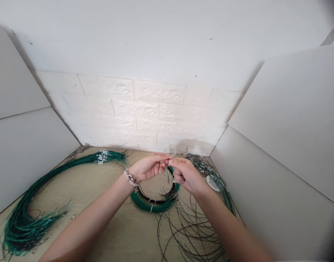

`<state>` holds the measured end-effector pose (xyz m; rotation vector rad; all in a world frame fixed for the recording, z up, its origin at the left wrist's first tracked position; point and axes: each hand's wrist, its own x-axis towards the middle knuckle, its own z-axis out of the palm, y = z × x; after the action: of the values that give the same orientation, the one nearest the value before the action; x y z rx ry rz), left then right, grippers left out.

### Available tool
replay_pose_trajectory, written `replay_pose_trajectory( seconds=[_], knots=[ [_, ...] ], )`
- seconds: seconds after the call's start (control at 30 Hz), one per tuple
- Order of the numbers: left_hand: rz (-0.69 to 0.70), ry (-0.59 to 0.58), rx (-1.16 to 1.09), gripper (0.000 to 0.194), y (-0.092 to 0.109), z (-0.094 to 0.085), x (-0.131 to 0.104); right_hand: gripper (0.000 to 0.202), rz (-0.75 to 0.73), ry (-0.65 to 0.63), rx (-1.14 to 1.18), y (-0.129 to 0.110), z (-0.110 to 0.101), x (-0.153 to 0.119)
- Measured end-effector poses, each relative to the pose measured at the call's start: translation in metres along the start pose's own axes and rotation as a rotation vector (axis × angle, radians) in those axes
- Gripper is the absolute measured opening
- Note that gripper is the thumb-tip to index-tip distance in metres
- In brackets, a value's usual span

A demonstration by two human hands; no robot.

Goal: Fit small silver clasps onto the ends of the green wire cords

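My left hand (150, 167) and my right hand (187, 175) meet above the middle of the table, fingertips almost touching. Both pinch a thin dark green cord (168, 176); a short end of it pokes up over the fingertips, and a small loop hangs beneath. A tiny pale or reddish bit shows at the pinch, too small to name. Below the hands lies a coil of green and black cords (153, 207), tied with white bands and partly covered by my hands.
Left, a long bundle of green cords (22, 214) curves across the table (109, 225), with white tags (102, 156) near its far end. Loose dark cords (189, 233) spread beneath my right forearm. Another tagged bundle (220, 183) lies by the right panel (265, 182). A white brick-patterned wall (145, 109) stands behind.
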<state>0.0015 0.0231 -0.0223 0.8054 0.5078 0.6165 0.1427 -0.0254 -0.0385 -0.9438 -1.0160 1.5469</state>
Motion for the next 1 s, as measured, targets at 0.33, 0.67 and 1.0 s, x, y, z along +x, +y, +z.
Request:
replay_pose_trajectory(
  seconds=[0.33, 0.67, 1.0],
  knots=[
    [0.031, 0.007, 0.033, 0.006, -0.0011, -0.0019, 0.0013, 0.021, -0.044, 0.026, 0.068, -0.0015, 0.0015, -0.0006],
    [0.14, 0.075, 0.268, 0.017, -0.0026, 0.0022, 0.0002, 0.023, -0.043, 0.072, -0.02, 0.0, 0.0015, 0.0009],
    [0.144, 0.123, 0.277, 0.019, -0.0011, 0.0031, 0.0007, 0.02, -0.252, 0.201, -0.442, -0.0023, -0.0042, 0.0043]
  ],
)
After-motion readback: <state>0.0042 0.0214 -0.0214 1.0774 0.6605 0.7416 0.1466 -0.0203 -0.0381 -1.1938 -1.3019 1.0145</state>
